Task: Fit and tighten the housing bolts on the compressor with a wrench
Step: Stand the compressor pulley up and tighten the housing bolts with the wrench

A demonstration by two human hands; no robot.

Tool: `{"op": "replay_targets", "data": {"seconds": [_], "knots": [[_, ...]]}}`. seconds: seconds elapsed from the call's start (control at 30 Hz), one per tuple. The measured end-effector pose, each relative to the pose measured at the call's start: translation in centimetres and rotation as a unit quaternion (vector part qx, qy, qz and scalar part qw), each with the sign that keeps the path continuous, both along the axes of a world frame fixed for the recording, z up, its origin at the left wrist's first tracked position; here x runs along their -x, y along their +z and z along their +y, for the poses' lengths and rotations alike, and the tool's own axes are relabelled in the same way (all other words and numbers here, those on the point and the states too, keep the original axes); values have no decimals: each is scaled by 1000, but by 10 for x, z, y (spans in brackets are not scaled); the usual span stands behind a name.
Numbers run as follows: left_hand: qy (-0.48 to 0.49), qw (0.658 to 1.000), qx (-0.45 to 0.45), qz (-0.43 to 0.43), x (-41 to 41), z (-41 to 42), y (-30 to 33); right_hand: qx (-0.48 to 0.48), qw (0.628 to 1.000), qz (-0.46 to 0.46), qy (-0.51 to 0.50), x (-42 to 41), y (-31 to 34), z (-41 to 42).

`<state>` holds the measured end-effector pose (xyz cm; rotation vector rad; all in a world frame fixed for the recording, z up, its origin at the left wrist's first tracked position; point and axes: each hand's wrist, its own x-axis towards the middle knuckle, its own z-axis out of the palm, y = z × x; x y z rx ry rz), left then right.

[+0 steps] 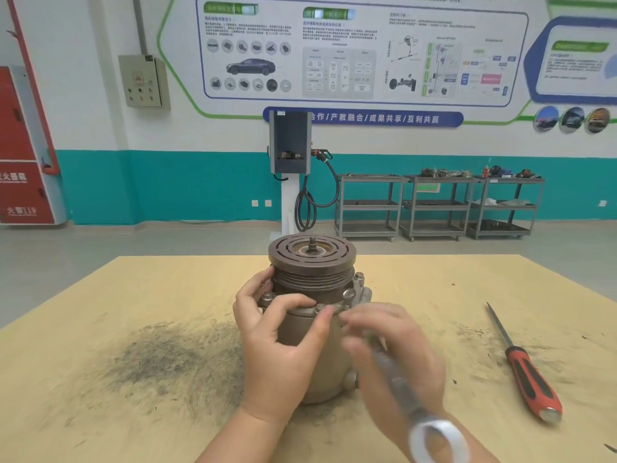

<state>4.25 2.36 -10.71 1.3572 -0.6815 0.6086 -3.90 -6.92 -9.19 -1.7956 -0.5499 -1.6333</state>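
We have the compressor [312, 315] standing upright on its end near the middle of the surface [100, 379], pulley up. Our left hand [280, 349] curls around the housing, thumb by a flange bolt [320, 307]. Our right hand [397, 355] grips one combination wrench [405, 389], blurred, its ring end toward us and its working end just beside the flange. We count four bolts showing around the flange, all seated; whether they are tight we cannot tell, so tightening probably remains. One red-handled file [524, 365] lies near the right edge.
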Motion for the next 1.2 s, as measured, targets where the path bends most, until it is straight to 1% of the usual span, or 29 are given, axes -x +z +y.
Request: {"op": "replay_targets", "data": {"seconds": [0.07,0.1,0.17,0.2,0.27,0.33,0.4,0.47,0.5,0.53,0.57,0.6,0.63,0.7,0.73,0.8,0.87,0.9,1.07,1.1,1.13,1.17,1.2], "knots": [[-6,1000,-10,-13,-2,1,0,-128,989,-24,68,5,13,-1],[-12,1000,-15,-15,-2,1,-1,-210,972,-20,103,7,18,-4],[-21,999,-22,-16,-2,2,-1,-357,921,21,158,6,26,-13],[-24,999,-25,-17,-2,3,-1,-408,893,49,183,5,28,-18],[-25,999,-29,-19,-2,3,-1,-474,843,99,235,0,29,-26],[-22,999,-34,-16,-3,3,-1,-512,801,134,280,-4,31,-33],[-17,999,-44,-11,-2,2,0,-526,772,171,313,-5,34,-41],[-10,998,-57,-6,-1,1,1,-532,757,191,329,-5,34,-47],[-5,998,-60,-6,-1,1,0,-534,757,186,328,-5,34,-48],[-2,998,-62,-7,-1,2,0,-531,767,171,317,-5,32,-46],[-1,998,-62,-8,-2,2,0,-517,790,147,295,-6,29,-42],[0,998,-63,-9,-2,2,-1,-491,823,116,261,-6,24,-36],[1,998,-63,-10,-2,2,-1,-452,860,81,220,-6,20,-29],[6,998,-65,-16,-2,2,0,-340,930,8,142,-8,11,-18],[8,998,-65,-18,-2,2,0,-274,955,-18,114,-7,7,-14],[10,998,-65,-21,-3,2,0,-147,987,-31,60,-5,0,-9],[13,997,-67,-24,-3,3,-1,-45,999,-9,-20,-3,-4,-5],[12,997,-67,-23,-4,3,-1,-12,999,-1,-41,-3,-5,-3],[-3,999,-53,-12,-2,1,-1,28,999,19,0,3,3,-3],[2,998,-53,-14,-1,1,-1,12,1000,15,16,5,6,-5],[5,998,-53,-14,-1,1,-1,-35,998,12,42,6,11,-7],[5,998,-53,-12,0,1,0,-107,991,14,76,8,16,-8],[4,999,-53,-9,0,1,0,-192,975,23,113,8,21,-9]]}}
